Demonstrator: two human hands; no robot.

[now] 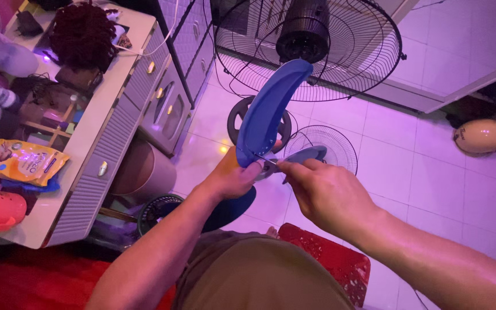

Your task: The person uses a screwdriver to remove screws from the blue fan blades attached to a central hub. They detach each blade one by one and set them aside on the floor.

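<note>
Fingers of the left hand [233,178] clench the hub of a blue fan blade [271,109], whose longest vane rises up and away from both hands. Just beside it, the right hand [322,192] pinches something small at the hub, too small to identify. Beyond the hands stands a wire fan guard [368,57]; far left, a grey dresser [116,126].
</note>
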